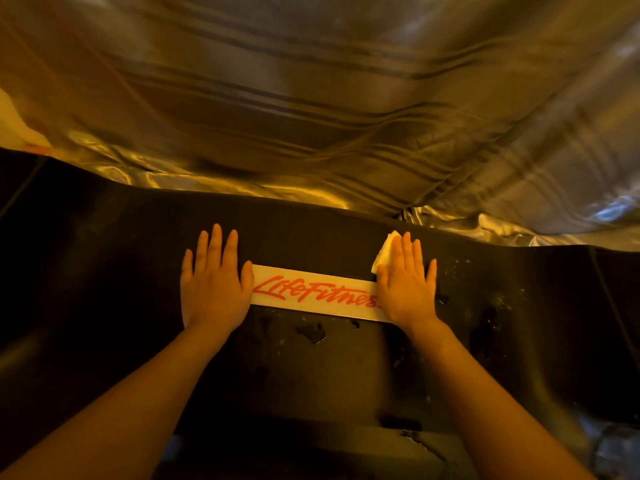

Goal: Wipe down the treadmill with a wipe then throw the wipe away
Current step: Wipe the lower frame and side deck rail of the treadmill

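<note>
The right hand [407,282] lies flat with straight fingers, pressing a small white wipe [383,256] against the dark cover of the treadmill [311,237]. Only a folded corner of the wipe shows, poking out past the thumb side and the fingertips; the rest is hidden beneath the palm. The left hand [214,285] is flat too, fingers spread a little, holding nothing and simply resting on the same black surface.

Between the two hands runs one pale label strip [313,292] with red script lettering. The left thumb touches one end of it and the right palm covers the other end, hiding the last letter.

The black cover near the right hand is scuffed, with chipped patches and pale specks scattered below the strip and off to the right. Just beyond the fingertips, a shiny striped fabric [329,98] hangs down to the far edge of the cover and fills the whole upper view, creased and catching warm yellow light. The room is dim and amber-toned.

Two hands, one wipe, one label.
</note>
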A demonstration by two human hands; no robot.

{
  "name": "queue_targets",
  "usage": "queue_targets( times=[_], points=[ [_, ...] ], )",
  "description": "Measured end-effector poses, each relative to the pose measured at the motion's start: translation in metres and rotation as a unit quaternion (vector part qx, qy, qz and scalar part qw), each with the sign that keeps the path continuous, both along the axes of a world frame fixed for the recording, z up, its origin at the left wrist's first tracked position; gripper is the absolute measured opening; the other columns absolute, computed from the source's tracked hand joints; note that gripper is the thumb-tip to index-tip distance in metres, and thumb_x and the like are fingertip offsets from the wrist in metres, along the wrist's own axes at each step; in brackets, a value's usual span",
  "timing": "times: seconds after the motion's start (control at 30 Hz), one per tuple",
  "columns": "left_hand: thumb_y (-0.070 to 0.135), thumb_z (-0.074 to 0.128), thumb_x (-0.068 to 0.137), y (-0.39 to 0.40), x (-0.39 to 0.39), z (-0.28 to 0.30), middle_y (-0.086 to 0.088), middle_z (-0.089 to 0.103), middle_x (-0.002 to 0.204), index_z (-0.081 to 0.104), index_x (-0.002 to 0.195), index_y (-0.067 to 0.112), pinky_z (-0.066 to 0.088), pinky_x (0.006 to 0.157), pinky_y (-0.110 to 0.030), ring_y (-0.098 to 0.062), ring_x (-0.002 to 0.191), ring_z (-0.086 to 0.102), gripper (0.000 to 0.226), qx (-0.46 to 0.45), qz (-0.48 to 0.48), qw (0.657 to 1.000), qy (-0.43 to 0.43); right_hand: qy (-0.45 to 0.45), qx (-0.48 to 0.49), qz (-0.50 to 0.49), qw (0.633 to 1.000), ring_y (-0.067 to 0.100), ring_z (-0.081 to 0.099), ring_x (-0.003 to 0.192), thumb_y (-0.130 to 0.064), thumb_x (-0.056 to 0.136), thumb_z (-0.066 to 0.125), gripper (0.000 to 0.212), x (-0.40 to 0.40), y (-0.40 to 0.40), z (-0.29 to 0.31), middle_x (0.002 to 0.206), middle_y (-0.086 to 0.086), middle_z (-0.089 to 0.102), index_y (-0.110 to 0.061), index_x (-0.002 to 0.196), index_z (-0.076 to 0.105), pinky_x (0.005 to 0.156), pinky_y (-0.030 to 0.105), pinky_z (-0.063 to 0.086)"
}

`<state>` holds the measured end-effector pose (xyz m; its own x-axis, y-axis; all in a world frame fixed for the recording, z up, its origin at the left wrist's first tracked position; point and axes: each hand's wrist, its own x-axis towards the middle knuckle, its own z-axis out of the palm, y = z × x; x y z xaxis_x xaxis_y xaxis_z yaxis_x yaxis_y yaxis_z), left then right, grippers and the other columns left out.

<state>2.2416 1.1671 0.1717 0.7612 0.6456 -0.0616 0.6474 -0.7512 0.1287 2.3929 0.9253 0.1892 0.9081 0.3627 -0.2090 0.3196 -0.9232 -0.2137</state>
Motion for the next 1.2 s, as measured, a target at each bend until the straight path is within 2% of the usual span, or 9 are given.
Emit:
queue_targets(
  times=[0.13,0.27,0.37,0.47,0.6,0.73,0.83,0.93,1.2],
  points=[
    [0.046,0.030,0.103,0.000,0.000,0.000,-0.010,0.010,0.166,0.016,0.158,0.018,0.010,0.123,-0.048,-0.028,0.153,0.005,0.063,0.003,0.001,1.000,0.000,-0.015,0.105,-0.022,0.994,0.022,0.003,0.153,-0.034,0.105,0.039,0.058,-0.006,0.001,-0.001,0.166,0.006,0.013,-0.016,0.158,0.021,0.123,0.042,0.002],
    [0.046,0.029,0.103,0.000,0.000,-0.001,-0.009,0.010,0.166,0.015,0.158,0.019,0.009,0.123,-0.047,-0.027,0.153,0.005,0.063,0.004,-0.001,1.000,0.001,-0.022,0.178,-0.051,0.983,0.018,0.018,0.151,-0.029,0.103,0.050,0.047,-0.012,0.001,0.002,0.159,0.002,0.033,-0.021,0.150,0.042,0.120,0.041,0.023],
    [0.047,0.028,0.103,0.001,-0.001,0.001,-0.009,0.009,0.166,0.016,0.158,0.019,0.009,0.123,-0.047,-0.027,0.153,0.004,0.063,-0.005,-0.004,1.000,0.000,-0.021,0.194,-0.065,0.979,0.017,0.024,0.149,-0.025,0.103,0.051,0.039,-0.016,0.003,0.004,0.155,0.000,0.040,-0.021,0.142,0.053,0.119,0.041,0.026],
    [0.047,0.028,0.103,0.001,-0.002,0.005,-0.008,0.008,0.166,0.015,0.158,0.020,0.006,0.123,-0.046,-0.026,0.153,0.002,0.062,-0.019,-0.009,1.000,0.001,-0.025,0.213,-0.056,0.975,0.016,0.026,0.148,-0.023,0.104,0.050,0.038,-0.026,0.006,0.009,0.154,0.000,0.043,-0.021,0.141,0.055,0.118,0.038,0.026],
    [0.045,0.027,0.105,0.005,-0.004,0.011,-0.006,0.005,0.167,0.016,0.158,0.020,0.001,0.123,-0.043,-0.023,0.153,-0.002,0.059,-0.062,-0.021,0.998,-0.015,-0.019,0.228,0.011,0.974,0.014,0.025,0.148,-0.025,0.102,0.051,0.040,-0.056,0.021,0.016,0.153,-0.002,0.042,-0.023,0.142,0.052,0.117,0.033,0.021],
    [0.042,0.027,0.105,0.010,-0.022,0.014,-0.006,0.006,0.166,0.018,0.157,0.020,0.001,0.123,-0.041,-0.022,0.153,-0.002,0.057,-0.065,-0.030,0.997,-0.035,0.031,0.219,0.104,0.970,0.014,0.024,0.148,-0.032,0.103,0.049,0.045,-0.097,0.055,0.014,0.156,0.000,0.038,-0.023,0.147,0.046,0.123,0.039,0.022],
    [0.042,0.026,0.105,0.015,-0.040,0.011,-0.006,0.006,0.166,0.019,0.157,0.019,0.001,0.123,-0.041,-0.022,0.153,-0.002,0.057,-0.058,-0.014,0.998,-0.027,0.047,0.171,0.163,0.971,0.011,0.014,0.151,-0.036,0.107,0.038,0.048,-0.118,0.081,0.009,0.161,-0.003,0.027,-0.023,0.153,0.035,0.119,0.025,0.003],
    [0.044,0.023,0.105,0.017,-0.046,0.009,-0.006,0.004,0.166,0.015,0.158,0.020,0.002,0.123,-0.040,-0.022,0.153,-0.003,0.058,-0.051,-0.034,0.998,-0.007,0.025,0.142,0.170,0.975,0.012,0.007,0.152,-0.033,0.109,0.030,0.048,-0.124,0.098,0.009,0.164,-0.002,0.020,-0.021,0.155,0.027,0.115,0.021,-0.004],
    [0.048,0.014,0.103,0.015,-0.047,0.006,-0.007,0.000,0.166,0.009,0.158,0.020,0.002,0.123,-0.040,-0.023,0.153,-0.004,0.062,-0.030,-0.051,0.998,0.008,0.015,0.059,0.222,0.973,0.013,-0.012,0.151,-0.040,0.107,0.025,0.058,-0.132,0.113,0.002,0.166,-0.003,-0.003,-0.024,0.157,0.001,0.120,0.033,-0.011]
  ],
)
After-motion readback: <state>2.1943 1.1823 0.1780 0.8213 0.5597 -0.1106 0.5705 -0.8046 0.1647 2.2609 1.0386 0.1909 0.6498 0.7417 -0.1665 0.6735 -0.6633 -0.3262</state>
